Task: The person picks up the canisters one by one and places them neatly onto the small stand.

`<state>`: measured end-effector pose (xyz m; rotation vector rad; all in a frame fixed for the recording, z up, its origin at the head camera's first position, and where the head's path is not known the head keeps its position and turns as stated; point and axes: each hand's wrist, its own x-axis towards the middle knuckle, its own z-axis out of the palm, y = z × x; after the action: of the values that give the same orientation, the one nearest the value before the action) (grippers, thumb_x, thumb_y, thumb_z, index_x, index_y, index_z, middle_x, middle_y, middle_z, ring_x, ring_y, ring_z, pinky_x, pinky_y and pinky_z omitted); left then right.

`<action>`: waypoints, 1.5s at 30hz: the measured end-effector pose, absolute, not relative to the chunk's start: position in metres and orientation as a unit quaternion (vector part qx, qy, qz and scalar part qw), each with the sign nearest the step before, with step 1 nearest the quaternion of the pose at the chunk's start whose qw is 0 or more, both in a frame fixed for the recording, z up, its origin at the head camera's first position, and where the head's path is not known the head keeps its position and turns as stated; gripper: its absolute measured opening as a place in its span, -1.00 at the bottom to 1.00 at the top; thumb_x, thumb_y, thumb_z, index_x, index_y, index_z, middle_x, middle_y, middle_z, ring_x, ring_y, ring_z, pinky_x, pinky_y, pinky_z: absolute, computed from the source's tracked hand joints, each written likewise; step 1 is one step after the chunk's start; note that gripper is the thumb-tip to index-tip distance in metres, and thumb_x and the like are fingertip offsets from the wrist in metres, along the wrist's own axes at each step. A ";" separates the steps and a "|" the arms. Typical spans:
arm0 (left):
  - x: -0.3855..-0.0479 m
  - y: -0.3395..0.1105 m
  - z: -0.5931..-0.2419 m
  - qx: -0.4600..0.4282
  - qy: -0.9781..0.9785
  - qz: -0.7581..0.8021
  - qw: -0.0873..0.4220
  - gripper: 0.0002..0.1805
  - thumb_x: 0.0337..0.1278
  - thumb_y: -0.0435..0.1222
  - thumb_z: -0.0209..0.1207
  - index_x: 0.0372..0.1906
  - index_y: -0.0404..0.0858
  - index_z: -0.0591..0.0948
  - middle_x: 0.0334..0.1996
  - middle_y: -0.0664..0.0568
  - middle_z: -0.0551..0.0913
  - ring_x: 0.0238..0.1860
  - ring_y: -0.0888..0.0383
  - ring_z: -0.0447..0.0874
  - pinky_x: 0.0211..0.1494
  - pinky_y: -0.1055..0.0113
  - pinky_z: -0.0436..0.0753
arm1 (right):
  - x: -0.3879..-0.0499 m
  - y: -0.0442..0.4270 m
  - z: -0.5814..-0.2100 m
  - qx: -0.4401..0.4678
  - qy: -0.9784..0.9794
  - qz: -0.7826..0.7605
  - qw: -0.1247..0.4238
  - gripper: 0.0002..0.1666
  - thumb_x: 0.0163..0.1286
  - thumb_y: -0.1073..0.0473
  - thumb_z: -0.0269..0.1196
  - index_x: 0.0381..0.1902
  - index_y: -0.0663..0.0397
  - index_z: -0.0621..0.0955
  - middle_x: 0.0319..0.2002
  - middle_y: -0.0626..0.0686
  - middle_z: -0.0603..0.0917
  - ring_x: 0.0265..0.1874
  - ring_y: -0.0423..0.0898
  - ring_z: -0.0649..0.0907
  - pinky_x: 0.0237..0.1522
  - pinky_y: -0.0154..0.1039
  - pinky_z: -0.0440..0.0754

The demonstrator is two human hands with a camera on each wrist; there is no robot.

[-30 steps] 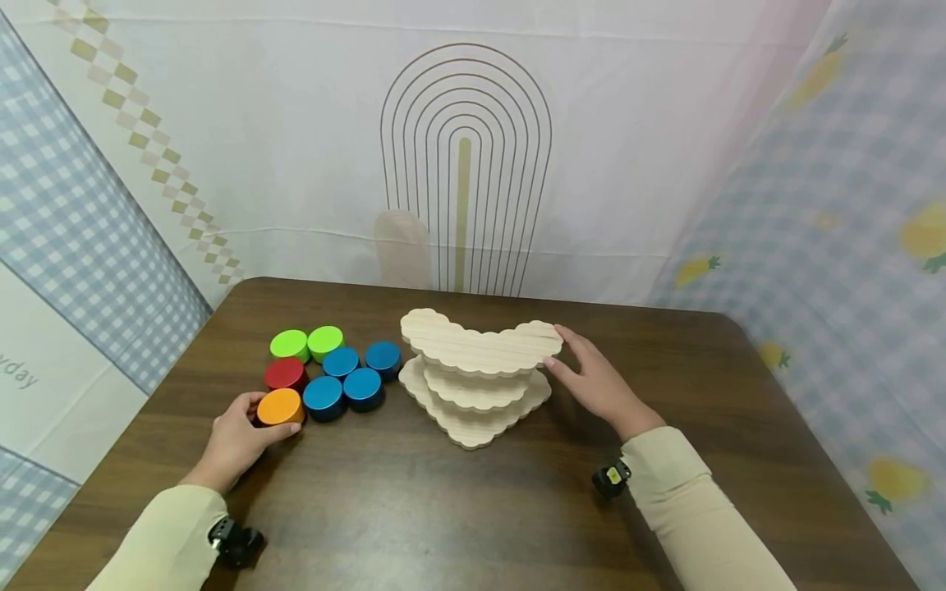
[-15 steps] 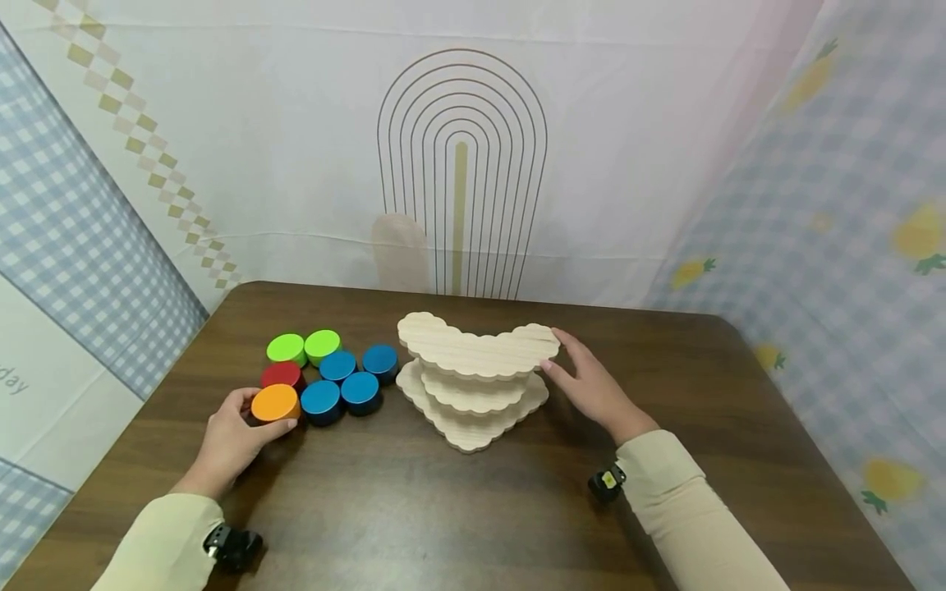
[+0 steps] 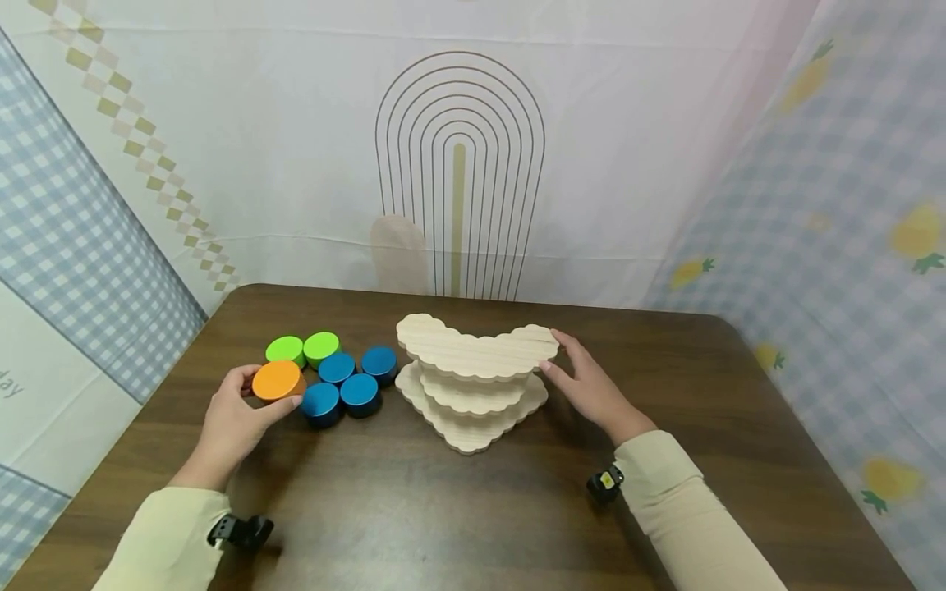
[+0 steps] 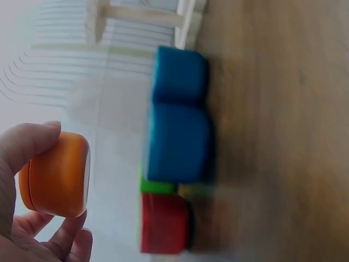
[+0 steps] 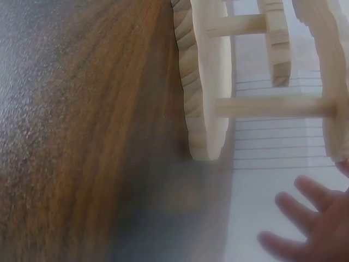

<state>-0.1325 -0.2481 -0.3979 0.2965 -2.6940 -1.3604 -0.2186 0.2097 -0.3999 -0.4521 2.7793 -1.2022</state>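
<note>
My left hand [image 3: 235,423] pinches an orange round tin [image 3: 278,381] between thumb and fingers. In the left wrist view, the orange tin [image 4: 59,173] is held above the table, and its lid seam shows. Below it stands a red tin [image 4: 166,222], hidden from the head view. At the middle stands a tiered wooden stand [image 3: 480,351] with scalloped boards. My right hand [image 3: 594,390] holds the right end of its top board with thumb and index finger; in the right wrist view the other fingers [image 5: 297,213] are spread apart from the wood.
Several blue tins [image 3: 360,392] stand left of the wooden stand, close together. Two green tins [image 3: 322,348] are behind them, farther left. The brown table [image 3: 443,517] ends at a white patterned cloth [image 3: 310,148]; checked cloth [image 3: 835,328] hangs at the right.
My left hand has lifted the orange tin off the table and moved it slightly away from me, over the red one. My right hand stays at the stand's top board.
</note>
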 end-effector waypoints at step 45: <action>-0.177 -0.092 -0.330 -0.045 -0.832 -0.549 0.069 -0.26 -0.08 -0.29 0.43 0.23 -0.36 0.34 0.14 -0.18 0.44 0.13 -0.08 0.40 0.23 0.02 0.43 | -0.224 0.211 -0.409 -0.149 0.890 -0.429 0.028 -0.31 0.56 -0.08 -0.10 0.50 0.07 0.06 0.42 0.29 0.18 0.38 0.25 0.23 0.33 0.25 0.14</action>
<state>-0.1769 -0.0919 -0.3301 -0.1348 -2.5056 -1.6518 -0.2244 0.2112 -0.4088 -0.4614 2.7476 -1.3256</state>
